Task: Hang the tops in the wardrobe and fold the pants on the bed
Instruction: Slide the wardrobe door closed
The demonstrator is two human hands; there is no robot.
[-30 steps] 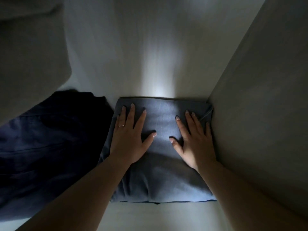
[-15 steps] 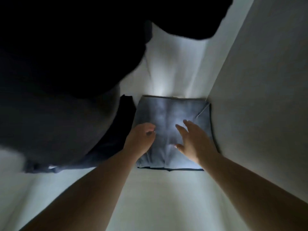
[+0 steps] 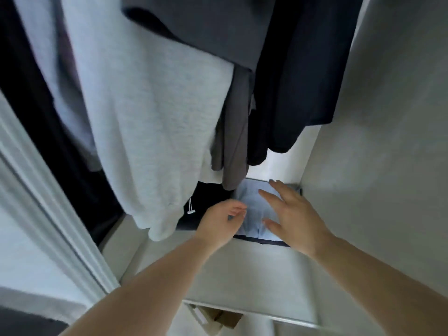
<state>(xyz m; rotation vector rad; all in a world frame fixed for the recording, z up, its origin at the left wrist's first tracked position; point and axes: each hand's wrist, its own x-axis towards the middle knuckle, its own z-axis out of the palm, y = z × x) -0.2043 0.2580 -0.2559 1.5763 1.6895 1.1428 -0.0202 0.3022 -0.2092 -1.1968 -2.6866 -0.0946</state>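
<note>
Folded grey-blue pants (image 3: 252,209) lie at the back right of the wardrobe shelf (image 3: 242,270), against the right wall. My right hand (image 3: 291,219) hovers over them with fingers spread and straight, holding nothing. My left hand (image 3: 223,221) hangs just left of it above the pants' front left corner, fingers loosely curled and empty. Above hang tops: a light grey sweatshirt (image 3: 150,117), a dark grey top (image 3: 213,27), a brown-grey garment (image 3: 235,141) and a navy top (image 3: 298,81).
A dark folded garment with a white drawstring toggle (image 3: 191,210) lies on the shelf left of the pants, partly hidden by the sweatshirt. The wardrobe's white door frame (image 3: 48,190) runs along the left. The right wall (image 3: 388,141) stands close. A lower compartment (image 3: 218,316) shows below the shelf.
Both hands have lifted off the folded pants and drawn back. My view has pulled back and up, so the hanging tops now show above the shelf.
</note>
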